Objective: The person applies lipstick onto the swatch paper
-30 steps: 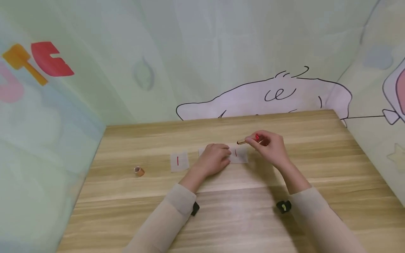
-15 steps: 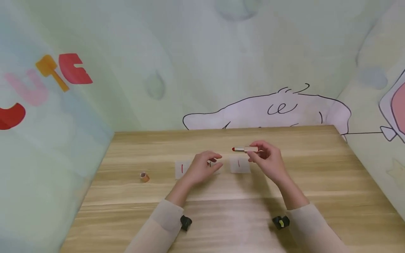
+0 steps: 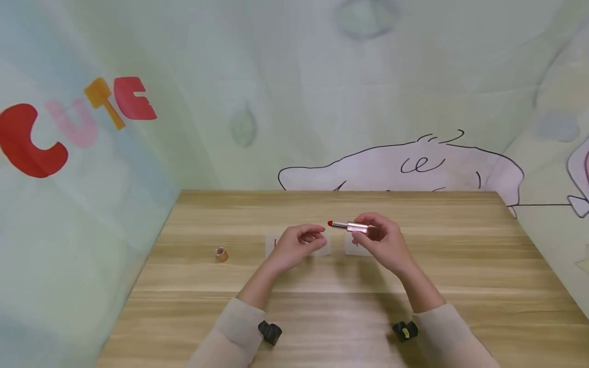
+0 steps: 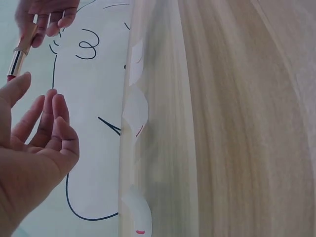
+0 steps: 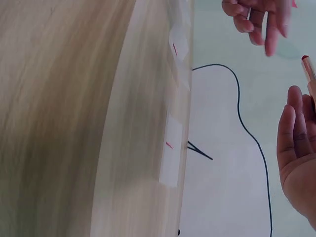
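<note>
My right hand (image 3: 388,248) pinches an uncapped lipstick (image 3: 356,227) by its shiny base, raised over the table. Its red tip points left, towards my left hand (image 3: 294,249), whose loosely bent fingers hold nothing. In the left wrist view the lipstick (image 4: 18,60) stands beyond the left thumb. Below the hands lie three white paper pieces: a left one (image 3: 269,249), a middle one (image 3: 324,249) and a right one (image 3: 352,249), each partly covered by a hand. Red strokes show on the papers in the wrist views, as on this paper (image 5: 171,148).
The lipstick's copper-coloured cap (image 3: 222,255) rests on the wooden table (image 3: 322,327), left of the papers, with its opening upward. Behind the table's far edge hangs a pale printed cloth (image 3: 294,128). Black wrist cameras hang near both cuffs.
My left hand has lifted off the papers and drawn back a little to the left. The right hand has raised the lipstick and turned it level. The head view has shifted.
</note>
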A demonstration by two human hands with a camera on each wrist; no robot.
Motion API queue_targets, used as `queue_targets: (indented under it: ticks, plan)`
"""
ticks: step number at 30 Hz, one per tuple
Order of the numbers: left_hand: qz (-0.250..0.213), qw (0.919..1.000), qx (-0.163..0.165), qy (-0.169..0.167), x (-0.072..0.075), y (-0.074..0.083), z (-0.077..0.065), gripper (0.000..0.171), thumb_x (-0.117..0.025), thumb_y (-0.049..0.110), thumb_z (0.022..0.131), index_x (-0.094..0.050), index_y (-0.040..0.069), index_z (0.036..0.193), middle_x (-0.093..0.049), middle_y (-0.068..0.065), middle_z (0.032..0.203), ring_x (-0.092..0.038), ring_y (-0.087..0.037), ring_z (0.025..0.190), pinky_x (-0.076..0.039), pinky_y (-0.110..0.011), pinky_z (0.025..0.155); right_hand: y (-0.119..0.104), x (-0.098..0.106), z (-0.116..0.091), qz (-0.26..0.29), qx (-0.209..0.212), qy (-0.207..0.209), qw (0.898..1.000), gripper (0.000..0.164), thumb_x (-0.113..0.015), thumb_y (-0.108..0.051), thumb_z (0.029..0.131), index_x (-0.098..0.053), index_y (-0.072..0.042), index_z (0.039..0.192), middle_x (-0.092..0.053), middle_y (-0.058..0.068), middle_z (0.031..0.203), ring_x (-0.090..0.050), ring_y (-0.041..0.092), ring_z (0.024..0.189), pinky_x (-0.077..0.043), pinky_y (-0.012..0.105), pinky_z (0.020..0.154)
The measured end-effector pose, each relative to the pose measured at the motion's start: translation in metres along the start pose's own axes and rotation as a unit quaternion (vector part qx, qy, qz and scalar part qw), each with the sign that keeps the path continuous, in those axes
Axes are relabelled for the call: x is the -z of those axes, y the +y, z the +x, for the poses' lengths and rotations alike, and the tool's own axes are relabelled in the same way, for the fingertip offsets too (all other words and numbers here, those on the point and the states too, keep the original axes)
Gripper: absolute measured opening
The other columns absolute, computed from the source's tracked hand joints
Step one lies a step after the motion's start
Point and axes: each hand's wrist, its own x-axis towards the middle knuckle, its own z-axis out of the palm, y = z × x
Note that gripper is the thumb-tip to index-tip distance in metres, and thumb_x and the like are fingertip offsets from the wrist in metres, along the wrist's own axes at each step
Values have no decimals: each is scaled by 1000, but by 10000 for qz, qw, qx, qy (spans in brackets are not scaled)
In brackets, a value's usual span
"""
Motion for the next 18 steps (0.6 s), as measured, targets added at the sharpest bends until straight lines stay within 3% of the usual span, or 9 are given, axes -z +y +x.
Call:
queue_targets:
  ticks: [5, 10, 18]
  plan:
    - [-458, 9986, 174, -220, 1, 3, -8, 34, -72, 35, 82, -66, 17, 111, -64, -2, 97, -59, -18, 90, -50, -29, 78, -18, -13, -6, -165, 176, -216, 9995, 25, -69, 2, 82, -60, 1, 105, -65, 18, 94, -66, 28, 73, -52, 26, 56]
    - [-378, 9989, 97, -248, 2, 4, -12, 38, -73, 43, 78, -66, 19, 106, -65, -1, 94, -59, -18, 88, -49, -32, 77, -21, -20, -5, -309, 462, -326, 9979, 25, -69, 3, 81, -60, 3, 105, -66, 20, 91, -66, 26, 70, -48, 24, 52]
    - [-710, 9965, 57, -440, 11, 7, -13, 34, -73, 33, 82, -65, 13, 108, -65, -2, 96, -60, -17, 88, -51, -32, 77, -25, -27, -2, -681, 706, -613, 9933, 25, -70, 3, 80, -63, 2, 103, -68, 16, 92, -66, 25, 70, -53, 29, 57]
